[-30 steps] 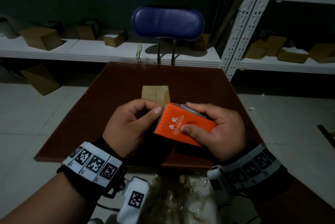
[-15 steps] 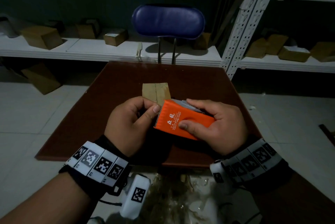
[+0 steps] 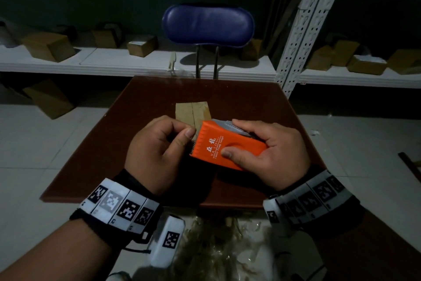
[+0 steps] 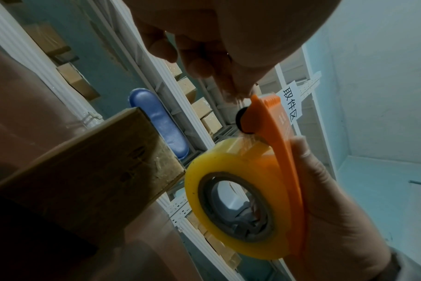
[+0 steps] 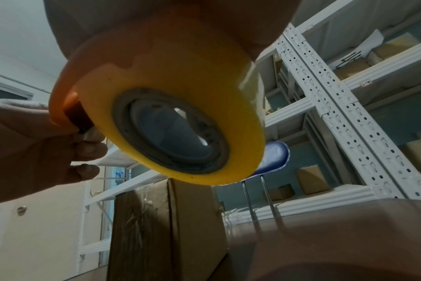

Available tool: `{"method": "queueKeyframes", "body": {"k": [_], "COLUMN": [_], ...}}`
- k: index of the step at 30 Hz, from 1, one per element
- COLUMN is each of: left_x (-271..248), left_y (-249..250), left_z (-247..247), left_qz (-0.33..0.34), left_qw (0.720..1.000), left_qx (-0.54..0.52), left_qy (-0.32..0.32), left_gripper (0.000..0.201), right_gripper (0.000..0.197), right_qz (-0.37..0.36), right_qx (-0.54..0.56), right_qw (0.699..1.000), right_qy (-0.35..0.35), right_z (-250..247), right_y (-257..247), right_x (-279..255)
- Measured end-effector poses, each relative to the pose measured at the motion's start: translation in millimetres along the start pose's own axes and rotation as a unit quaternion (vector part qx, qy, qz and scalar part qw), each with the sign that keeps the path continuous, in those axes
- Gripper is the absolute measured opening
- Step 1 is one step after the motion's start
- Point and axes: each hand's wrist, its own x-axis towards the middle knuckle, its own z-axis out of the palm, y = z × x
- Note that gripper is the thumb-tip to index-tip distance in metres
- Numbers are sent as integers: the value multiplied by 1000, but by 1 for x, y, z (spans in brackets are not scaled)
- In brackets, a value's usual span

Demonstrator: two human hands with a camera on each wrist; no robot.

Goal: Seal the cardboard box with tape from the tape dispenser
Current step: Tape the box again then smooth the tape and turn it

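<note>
Little has shifted since the earlier head view: the tape dispenser (image 3: 224,146) is kept gripped in the right hand (image 3: 276,155) above the table (image 3: 250,103), while the loose tape end at its toothed edge is pinched by the left hand (image 3: 159,153), the cardboard box (image 3: 192,113) lying just beyond. Seen from the left wrist, the pinched strip between fingertips (image 4: 231,83) and tape roll (image 4: 231,182) looks frayed (it may well split or stick back if pulled askew). From the right wrist, the box flaps are seen closed along a centre seam, so its contents cannot be told.

Both hands are raised side by side: left hand (image 3: 159,155) curled with thumb and forefinger pinched, right hand (image 3: 271,155) curled in a grip.
</note>
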Motion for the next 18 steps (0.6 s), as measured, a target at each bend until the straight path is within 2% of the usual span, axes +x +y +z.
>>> {"method": "queueKeyframes", "body": {"k": [18], "left_x": [-1], "left_y": [1], "left_z": [3], "left_qz": [22], "left_qw": [999], "left_qx": [25], "left_qy": [-1], "left_gripper": [21], "right_gripper": [67], "right_qz": [17], "right_qx": [-1], "right_qw": [1000], "right_qy": [-11], "right_z": [0], "right_y": [9], "right_x": [-2]}}
